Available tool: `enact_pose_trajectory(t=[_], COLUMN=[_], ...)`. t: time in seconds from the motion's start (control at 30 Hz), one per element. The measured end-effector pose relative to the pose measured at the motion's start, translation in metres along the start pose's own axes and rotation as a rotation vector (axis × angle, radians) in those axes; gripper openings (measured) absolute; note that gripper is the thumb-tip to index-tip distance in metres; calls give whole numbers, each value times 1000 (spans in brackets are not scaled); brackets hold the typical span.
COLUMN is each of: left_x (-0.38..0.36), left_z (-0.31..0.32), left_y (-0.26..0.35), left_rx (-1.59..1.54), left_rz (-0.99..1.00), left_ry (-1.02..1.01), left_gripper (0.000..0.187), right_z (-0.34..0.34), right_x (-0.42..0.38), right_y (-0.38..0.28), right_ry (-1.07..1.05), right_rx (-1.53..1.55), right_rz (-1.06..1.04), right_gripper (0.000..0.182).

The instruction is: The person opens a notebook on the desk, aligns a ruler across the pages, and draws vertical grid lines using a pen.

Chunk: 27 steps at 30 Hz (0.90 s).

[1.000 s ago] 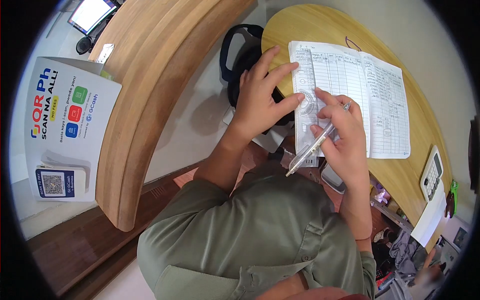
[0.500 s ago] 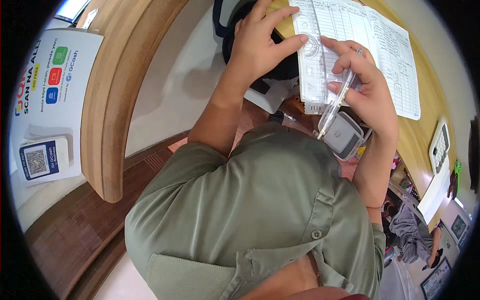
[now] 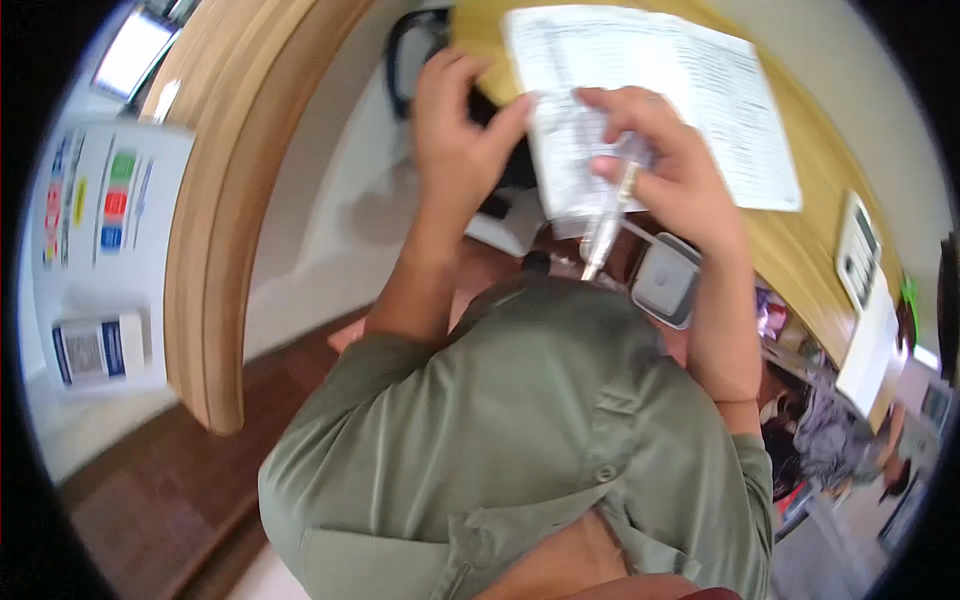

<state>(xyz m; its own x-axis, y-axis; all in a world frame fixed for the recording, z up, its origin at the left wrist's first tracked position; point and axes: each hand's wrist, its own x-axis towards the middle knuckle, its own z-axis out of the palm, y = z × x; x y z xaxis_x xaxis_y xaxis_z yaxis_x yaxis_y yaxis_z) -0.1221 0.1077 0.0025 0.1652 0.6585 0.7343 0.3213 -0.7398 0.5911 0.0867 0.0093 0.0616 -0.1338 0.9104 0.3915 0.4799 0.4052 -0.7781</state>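
Note:
An open notebook (image 3: 735, 130) with handwritten lines lies on the wooden desk. Along its left page rests a clear plastic ruler (image 3: 565, 125), blurred by motion. My left hand (image 3: 450, 140) is at the notebook's left edge, fingers apart, its thumb tip right by the page edge and ruler. Over the lower part of the left page is my right hand (image 3: 670, 170). It grips a clear-barrelled pen (image 3: 605, 235) between thumb and fingers, and the pen slants down past the notebook's bottom edge. The right index finger reaches toward the ruler.
To the right on the desk (image 3: 815, 255) are a white calculator (image 3: 858, 255) and a sheet of paper (image 3: 868, 350). A grey-white device (image 3: 665, 280) sits below the desk edge. On the left, a wooden counter edge (image 3: 225, 200) borders a printed payment sign (image 3: 110, 210). Another person (image 3: 840, 440) appears far right.
The whole view has shifted and blurred. My left hand has drawn back from the ruler, its index finger now off it. My right hand still holds the pen.

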Motion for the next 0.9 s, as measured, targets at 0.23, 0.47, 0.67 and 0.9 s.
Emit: enact_pose_trajectory(t=[0.23, 0.47, 0.67, 0.9], left_x=[-21, -28, -35, -23], left_z=[-20, -27, -30, -7], left_y=[48, 40, 10, 111], left_rx=[-341, -586, -412, 141], left_rz=[-723, -983, -875, -513], left_ry=[-453, -337, -124, 496], left_gripper=[20, 9, 15, 22], right_z=[-11, -70, -173, -309], right_x=[-27, -115, -247, -430], right_y=[-39, -67, -79, -38], right_ry=[217, 141, 343, 1021], right_rx=[53, 234, 195, -305], right_rz=[-105, -50, 5, 402], right_gripper=[41, 40, 29, 21])
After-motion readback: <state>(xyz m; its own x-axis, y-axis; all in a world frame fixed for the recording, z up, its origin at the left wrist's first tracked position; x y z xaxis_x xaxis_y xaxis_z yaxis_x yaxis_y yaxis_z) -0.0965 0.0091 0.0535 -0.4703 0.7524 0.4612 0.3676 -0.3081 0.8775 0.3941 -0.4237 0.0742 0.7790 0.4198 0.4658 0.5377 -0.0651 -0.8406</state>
